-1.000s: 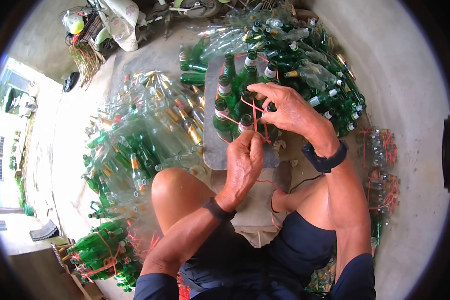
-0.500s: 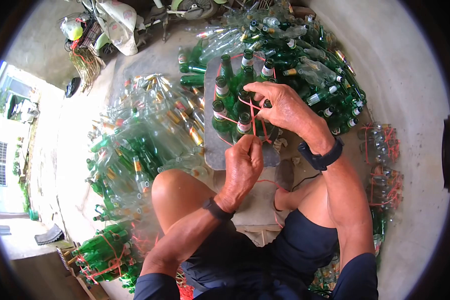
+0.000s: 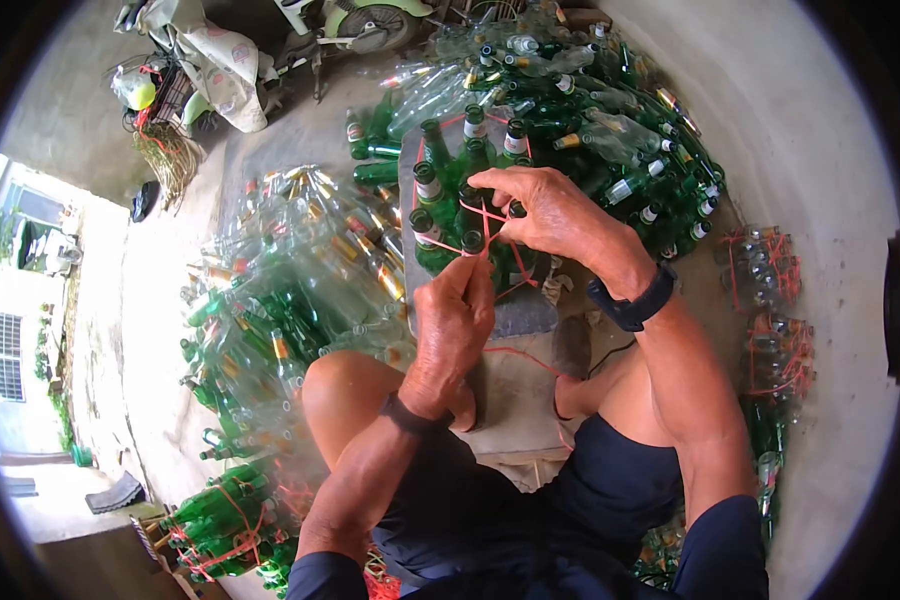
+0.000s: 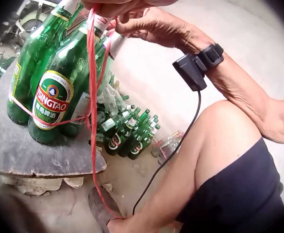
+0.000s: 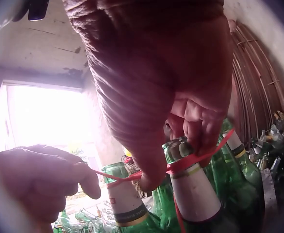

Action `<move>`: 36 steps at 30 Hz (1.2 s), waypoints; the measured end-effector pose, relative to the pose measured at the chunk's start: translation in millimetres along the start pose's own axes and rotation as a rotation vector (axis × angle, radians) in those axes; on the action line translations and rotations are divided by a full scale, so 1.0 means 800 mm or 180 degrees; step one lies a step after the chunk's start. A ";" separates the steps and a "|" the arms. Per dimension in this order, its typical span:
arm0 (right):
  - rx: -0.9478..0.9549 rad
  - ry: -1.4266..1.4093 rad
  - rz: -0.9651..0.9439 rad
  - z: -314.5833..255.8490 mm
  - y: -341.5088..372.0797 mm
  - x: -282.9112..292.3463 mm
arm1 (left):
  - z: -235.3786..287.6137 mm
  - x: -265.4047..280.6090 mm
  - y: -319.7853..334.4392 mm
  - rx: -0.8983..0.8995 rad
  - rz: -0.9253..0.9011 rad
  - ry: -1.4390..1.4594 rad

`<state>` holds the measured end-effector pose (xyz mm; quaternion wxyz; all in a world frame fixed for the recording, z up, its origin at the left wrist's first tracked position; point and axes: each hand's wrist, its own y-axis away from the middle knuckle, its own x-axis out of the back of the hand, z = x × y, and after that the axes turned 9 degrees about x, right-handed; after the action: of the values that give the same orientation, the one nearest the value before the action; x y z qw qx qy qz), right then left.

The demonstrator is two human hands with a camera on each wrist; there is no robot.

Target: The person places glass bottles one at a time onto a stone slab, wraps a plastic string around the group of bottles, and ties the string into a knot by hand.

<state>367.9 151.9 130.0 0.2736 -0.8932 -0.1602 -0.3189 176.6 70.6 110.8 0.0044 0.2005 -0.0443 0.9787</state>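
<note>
Green bottles (image 3: 428, 190) stand upright in a cluster on a dark board (image 3: 525, 318), with red-pink twine round their bodies and across their necks. At the near side my left hand (image 3: 448, 325) pinches the twine (image 4: 92, 73), which hangs down in the left wrist view. My right hand (image 3: 565, 220) is over the right side of the cluster. In the right wrist view, the thumb and fingers of my right hand (image 5: 151, 73) are on either side of a bottle neck (image 5: 177, 149), on the twine. The twine runs taut between the two hands.
Loose clear and green bottles (image 3: 310, 260) lie piled left of the board, with more (image 3: 610, 130) behind and right. Tied bundles lie at lower left (image 3: 220, 520) and along the right wall (image 3: 780, 355). A parked two-wheeler (image 3: 375, 25) is at the back.
The head view has shifted, so the board and hands appear a little further left. Both hands keep nearly the same hold and place at the bottle necks.
</note>
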 end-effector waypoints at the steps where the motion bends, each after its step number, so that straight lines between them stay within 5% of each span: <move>1: -0.0006 -0.0008 0.0016 0.001 0.000 0.001 | 0.000 0.003 -0.004 -0.0214 -0.0026 -0.0135; 9: -0.0127 -0.0123 -0.0356 0.006 -0.005 0.013 | 0.007 0.018 -0.027 -0.0182 -0.0231 -0.0462; 29: -0.0191 -0.0258 0.0052 0.006 -0.003 -0.004 | -0.003 0.030 -0.103 -0.0554 -0.0018 -0.0879; 36: -0.0349 -0.0293 -0.0099 -0.002 -0.004 0.002 | -0.019 0.032 -0.100 -0.0216 0.0006 -0.1133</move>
<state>367.1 153.4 133.3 0.2117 -0.9180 -0.1687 -0.2900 149.1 151.5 113.8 0.0024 0.3703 -0.0775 0.9257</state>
